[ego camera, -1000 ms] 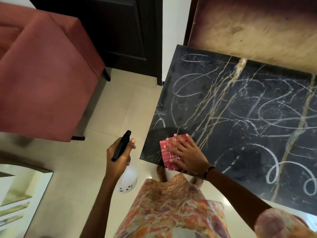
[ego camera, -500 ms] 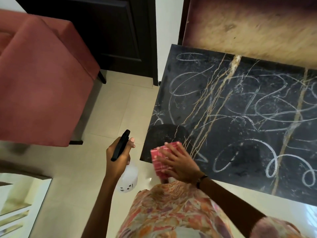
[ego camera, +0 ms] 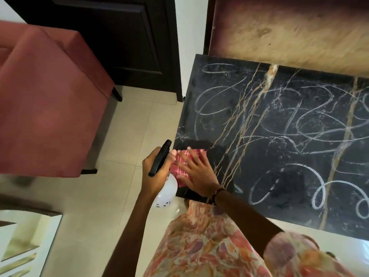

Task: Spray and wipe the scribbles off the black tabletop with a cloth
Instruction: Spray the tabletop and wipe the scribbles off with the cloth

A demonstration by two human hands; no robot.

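Note:
The black marble tabletop (ego camera: 279, 148) carries white looping scribbles (ego camera: 287, 180) over most of its face; the near-left corner looks darker and wiped. My right hand (ego camera: 196, 173) lies flat with fingers spread on a red checked cloth (ego camera: 180, 168), pressing it onto that corner. My left hand (ego camera: 157, 170) grips a white spray bottle (ego camera: 165, 193) with a black trigger head (ego camera: 160, 157), held just off the table's left edge, touching the cloth's side.
A red upholstered chair (ego camera: 50, 100) stands to the left on the beige tiled floor (ego camera: 111, 196). A dark door (ego camera: 111, 37) is behind. A tan board (ego camera: 289, 31) leans behind the table. A glass surface (ego camera: 26, 242) lies at lower left.
My right hand slid the cloth toward the table's near edge, then back up and left onto the corner. My left hand brought the bottle closer to the table.

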